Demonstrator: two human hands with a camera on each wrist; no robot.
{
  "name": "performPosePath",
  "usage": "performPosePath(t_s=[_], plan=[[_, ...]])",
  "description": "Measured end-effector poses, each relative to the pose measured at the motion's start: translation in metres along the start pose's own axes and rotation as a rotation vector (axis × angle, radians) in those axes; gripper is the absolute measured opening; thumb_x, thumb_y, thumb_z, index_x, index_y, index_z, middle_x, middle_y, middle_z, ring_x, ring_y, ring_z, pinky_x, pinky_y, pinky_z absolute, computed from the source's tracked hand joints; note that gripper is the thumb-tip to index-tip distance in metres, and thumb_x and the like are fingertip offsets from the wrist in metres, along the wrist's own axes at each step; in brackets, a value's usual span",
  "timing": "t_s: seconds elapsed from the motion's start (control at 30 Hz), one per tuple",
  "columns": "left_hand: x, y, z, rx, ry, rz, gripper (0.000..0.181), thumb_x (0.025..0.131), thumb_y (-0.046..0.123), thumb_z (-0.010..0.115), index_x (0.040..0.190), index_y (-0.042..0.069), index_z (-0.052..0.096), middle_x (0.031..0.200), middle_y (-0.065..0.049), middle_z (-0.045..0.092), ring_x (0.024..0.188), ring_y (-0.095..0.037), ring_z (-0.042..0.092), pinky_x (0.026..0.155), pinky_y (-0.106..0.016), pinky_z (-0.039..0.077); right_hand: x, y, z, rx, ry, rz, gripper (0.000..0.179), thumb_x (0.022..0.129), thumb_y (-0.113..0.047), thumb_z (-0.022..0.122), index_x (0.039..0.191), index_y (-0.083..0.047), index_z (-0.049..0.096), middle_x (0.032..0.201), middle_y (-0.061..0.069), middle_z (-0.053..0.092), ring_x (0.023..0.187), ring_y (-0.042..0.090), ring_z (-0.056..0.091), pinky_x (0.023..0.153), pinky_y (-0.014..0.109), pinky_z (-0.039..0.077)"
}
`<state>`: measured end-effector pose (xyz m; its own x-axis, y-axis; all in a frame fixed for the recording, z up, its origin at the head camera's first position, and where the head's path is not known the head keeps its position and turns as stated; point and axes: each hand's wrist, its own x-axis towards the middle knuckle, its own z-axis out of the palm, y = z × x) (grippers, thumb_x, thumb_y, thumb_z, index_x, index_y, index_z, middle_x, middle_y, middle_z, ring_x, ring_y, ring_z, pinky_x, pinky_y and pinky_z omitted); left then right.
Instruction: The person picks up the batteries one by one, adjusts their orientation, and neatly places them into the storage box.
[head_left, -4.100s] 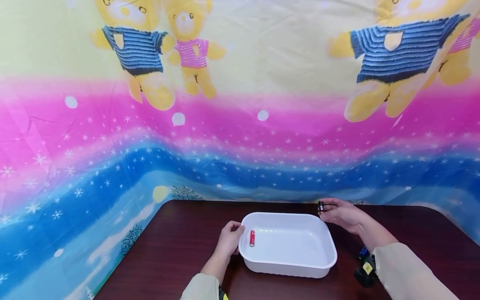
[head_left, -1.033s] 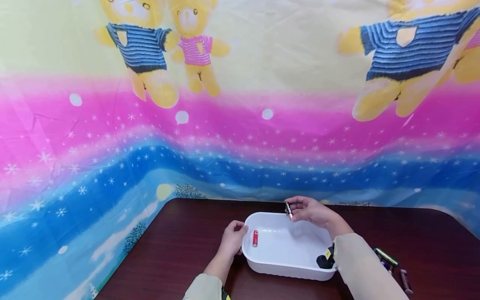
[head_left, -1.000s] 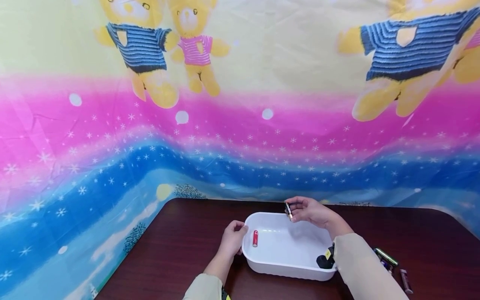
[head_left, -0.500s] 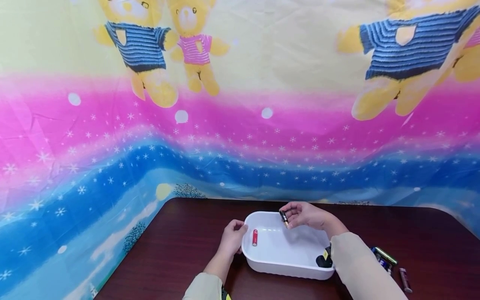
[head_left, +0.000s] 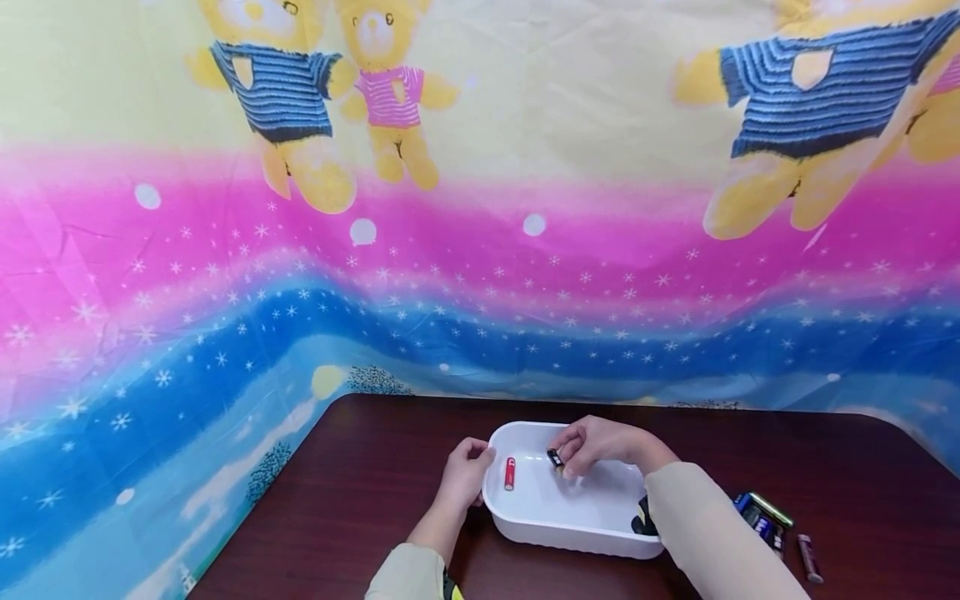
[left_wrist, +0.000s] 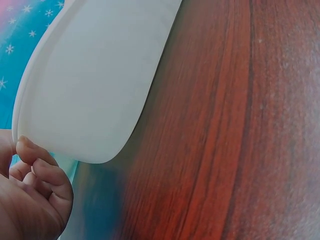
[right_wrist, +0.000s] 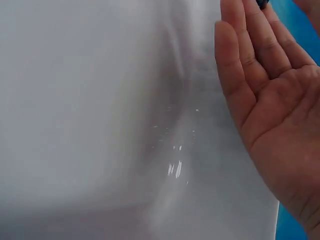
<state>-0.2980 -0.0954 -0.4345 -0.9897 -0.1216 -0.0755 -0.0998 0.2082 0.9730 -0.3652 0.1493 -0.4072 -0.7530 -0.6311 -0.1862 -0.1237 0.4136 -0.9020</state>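
A white plastic tub (head_left: 570,531) stands on the dark wooden table. Its left rim is pinched between the thumb and fingers of my left hand (head_left: 459,477), which the left wrist view also shows at the tub's corner (left_wrist: 95,100). Inside the tub, near the left wall, lies a red battery (head_left: 510,473). My right hand (head_left: 600,443) reaches into the tub and pinches a black battery (head_left: 555,458) in its fingertips, tilted, right of the red one. In the right wrist view the palm (right_wrist: 285,130) shows, and only a dark bit of the battery (right_wrist: 262,3) appears at the top edge.
To the right of the tub lies a group of batteries (head_left: 763,521), partly behind the right sleeve (head_left: 712,525). A single brownish battery (head_left: 810,558) lies further right. A printed cloth with bears (head_left: 480,275) hangs behind the table (head_left: 375,483).
My right hand has carried the black battery from beyond the tub's far right corner leftward, then down into the tub. The left hand keeps its hold on the rim.
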Motion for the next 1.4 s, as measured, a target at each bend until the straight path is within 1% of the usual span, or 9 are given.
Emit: performPosePath(t_s=[0.1, 0.27, 0.37, 0.5, 0.63, 0.8, 1.07, 1.2, 1.4], plan=[[0.001, -0.001, 0.0, -0.003, -0.001, 0.0, 0.021, 0.091, 0.022, 0.054, 0.107, 0.008, 0.057, 0.072, -0.01, 0.057, 0.039, -0.01, 0.037, 0.039, -0.022, 0.036, 0.005, -0.002, 0.007, -0.045, -0.029, 0.006, 0.045, 0.068, -0.008, 0.08, 0.11, 0.0, 0.063, 0.084, 0.006, 0.066, 0.07, 0.013, 0.058, 0.065, 0.031, 0.052], [0.0, -0.001, 0.0, -0.016, -0.001, 0.017, 0.02, 0.091, 0.021, 0.055, 0.105, 0.007, 0.057, 0.072, -0.012, 0.058, 0.038, -0.008, 0.036, 0.038, -0.02, 0.036, 0.015, -0.003, 0.018, -0.115, -0.041, 0.001, 0.04, 0.07, -0.007, 0.079, 0.105, -0.002, 0.062, 0.08, 0.003, 0.065, 0.066, 0.01, 0.056, 0.06, 0.028, 0.049], [0.0, -0.001, 0.0, -0.02, -0.002, 0.023, 0.019, 0.091, 0.02, 0.055, 0.104, 0.006, 0.057, 0.073, -0.012, 0.058, 0.038, -0.008, 0.036, 0.037, -0.02, 0.035, 0.019, -0.003, 0.023, -0.131, -0.042, -0.004, 0.037, 0.07, -0.007, 0.078, 0.102, -0.002, 0.06, 0.079, 0.002, 0.064, 0.067, 0.01, 0.055, 0.058, 0.028, 0.047], [0.002, -0.003, 0.0, -0.019, -0.001, 0.004, 0.02, 0.091, 0.021, 0.055, 0.105, 0.007, 0.057, 0.073, -0.013, 0.058, 0.038, -0.009, 0.036, 0.037, -0.02, 0.035, 0.023, -0.003, 0.027, -0.133, -0.042, -0.028, 0.036, 0.071, -0.005, 0.077, 0.1, -0.002, 0.056, 0.079, 0.002, 0.063, 0.066, 0.01, 0.054, 0.057, 0.027, 0.045], [0.004, -0.006, 0.0, -0.005, 0.005, 0.004, 0.02, 0.09, 0.021, 0.055, 0.106, 0.008, 0.057, 0.074, -0.013, 0.058, 0.037, -0.01, 0.035, 0.037, -0.021, 0.035, 0.025, -0.003, 0.029, -0.149, -0.044, -0.044, 0.036, 0.071, -0.005, 0.076, 0.1, -0.002, 0.054, 0.079, 0.002, 0.062, 0.065, 0.011, 0.053, 0.057, 0.027, 0.045], [0.004, -0.005, 0.0, -0.007, 0.01, 0.014, 0.02, 0.09, 0.021, 0.056, 0.105, 0.008, 0.057, 0.076, -0.014, 0.059, 0.037, -0.01, 0.036, 0.037, -0.021, 0.035, 0.027, -0.003, 0.031, -0.199, -0.03, -0.033, 0.038, 0.071, -0.009, 0.078, 0.099, -0.005, 0.053, 0.079, 0.002, 0.061, 0.064, 0.011, 0.053, 0.059, 0.029, 0.045], [0.004, -0.006, -0.001, 0.004, 0.008, 0.015, 0.019, 0.091, 0.021, 0.057, 0.105, 0.008, 0.058, 0.079, -0.013, 0.059, 0.038, -0.011, 0.037, 0.038, -0.022, 0.036, 0.032, -0.003, 0.038, -0.219, 0.002, -0.036, 0.039, 0.07, -0.011, 0.078, 0.1, -0.004, 0.053, 0.08, 0.004, 0.06, 0.064, 0.014, 0.055, 0.06, 0.03, 0.048], [0.004, -0.005, -0.001, 0.013, 0.007, 0.015, 0.019, 0.091, 0.021, 0.057, 0.105, 0.007, 0.058, 0.078, -0.012, 0.059, 0.038, -0.011, 0.037, 0.038, -0.022, 0.036, 0.035, -0.002, 0.042, -0.251, 0.025, -0.054, 0.041, 0.07, -0.014, 0.079, 0.101, -0.004, 0.054, 0.077, 0.004, 0.057, 0.062, 0.014, 0.054, 0.057, 0.03, 0.049], [0.005, -0.005, -0.001, 0.012, 0.007, 0.031, 0.018, 0.091, 0.019, 0.057, 0.103, 0.007, 0.058, 0.075, -0.012, 0.058, 0.038, -0.01, 0.036, 0.037, -0.021, 0.035, 0.038, -0.002, 0.047, -0.305, 0.059, -0.077, 0.041, 0.069, -0.019, 0.08, 0.099, -0.006, 0.056, 0.074, 0.003, 0.055, 0.058, 0.013, 0.051, 0.051, 0.026, 0.045]])
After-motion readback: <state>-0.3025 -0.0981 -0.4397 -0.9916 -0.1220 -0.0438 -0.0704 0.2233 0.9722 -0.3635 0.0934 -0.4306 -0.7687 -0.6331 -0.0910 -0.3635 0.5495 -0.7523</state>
